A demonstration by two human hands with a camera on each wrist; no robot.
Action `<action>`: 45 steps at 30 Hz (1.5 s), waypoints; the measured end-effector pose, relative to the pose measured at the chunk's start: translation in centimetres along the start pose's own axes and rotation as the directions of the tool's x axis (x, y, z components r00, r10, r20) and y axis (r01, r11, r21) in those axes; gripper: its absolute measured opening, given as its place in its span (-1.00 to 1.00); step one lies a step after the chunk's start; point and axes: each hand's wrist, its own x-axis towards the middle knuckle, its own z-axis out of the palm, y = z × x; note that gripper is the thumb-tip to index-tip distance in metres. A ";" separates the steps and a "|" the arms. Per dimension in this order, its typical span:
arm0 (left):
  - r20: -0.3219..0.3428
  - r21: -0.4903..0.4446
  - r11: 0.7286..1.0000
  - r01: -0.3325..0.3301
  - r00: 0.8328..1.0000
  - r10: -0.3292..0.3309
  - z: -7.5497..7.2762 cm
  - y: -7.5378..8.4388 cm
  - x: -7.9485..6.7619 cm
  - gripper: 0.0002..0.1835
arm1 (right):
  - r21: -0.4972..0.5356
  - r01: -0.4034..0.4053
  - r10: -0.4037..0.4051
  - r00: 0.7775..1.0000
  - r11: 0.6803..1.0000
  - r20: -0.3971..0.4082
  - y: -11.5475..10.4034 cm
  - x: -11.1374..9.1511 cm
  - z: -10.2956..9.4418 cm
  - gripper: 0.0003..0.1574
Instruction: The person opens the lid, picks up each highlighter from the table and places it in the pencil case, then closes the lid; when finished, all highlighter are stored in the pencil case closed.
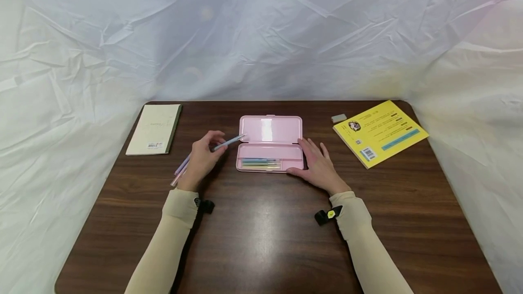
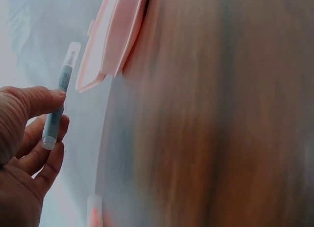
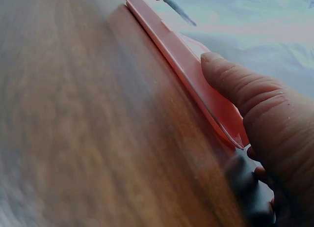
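Note:
My left hand [image 1: 203, 158] pinches a blue pen [image 2: 59, 94] between thumb and fingers; its clear cap points up toward the pencil case in the left wrist view. The pink pencil case [image 1: 270, 151] lies with its lid raised back at mid-table, and several pens [image 1: 260, 163] in blue, green and yellow lie in its front part. Holding the case's right end is my right hand [image 1: 320, 169], thumb [image 3: 230, 79] at the front rim and fingers toward the hinge. Two more pens, one purple [image 1: 182, 164] and one pinkish [image 1: 177, 178], lie partly hidden beside my left wrist.
At the back left lies a cream notebook [image 1: 153, 128] with a dark green edge. On the right is a yellow book [image 1: 382, 134], and a grey eraser [image 1: 338, 118] sits near its upper left corner. White draped sheeting [image 1: 261, 67] rises behind the table.

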 end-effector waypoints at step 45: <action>0.318 0.091 0.992 -0.082 0.947 0.049 5.7 3.2 1.6 -0.66 | 0.020 0.011 -0.011 1.000 1.000 -0.014 0.1 -0.1 0.1 0.33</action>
